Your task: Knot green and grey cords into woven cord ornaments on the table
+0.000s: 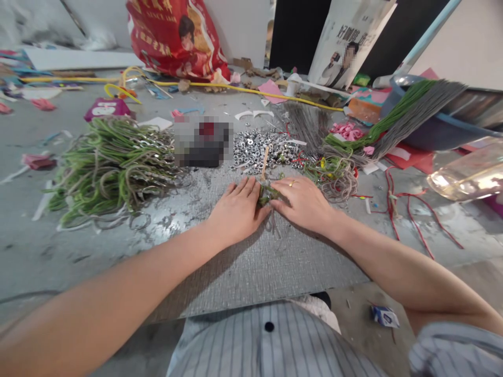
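Both my hands meet at the middle of a grey textured board [243,267]. My left hand [236,209] and my right hand [304,201] are closed together around a small bundle of green and grey cords [268,193], fingers pressed on it. A thin wooden stick [265,159] stands up just behind the bundle. A ring shows on my right hand. Right behind the hands lies a heap of small metal nuts [255,146].
A big pile of green and grey cord loops [110,167] lies at left. More cords [338,175] lie at right, with a blue basin [432,125] holding long bundles. A clear plastic container [467,173], red strings [416,209], a red bag [176,36] and scraps surround the board.
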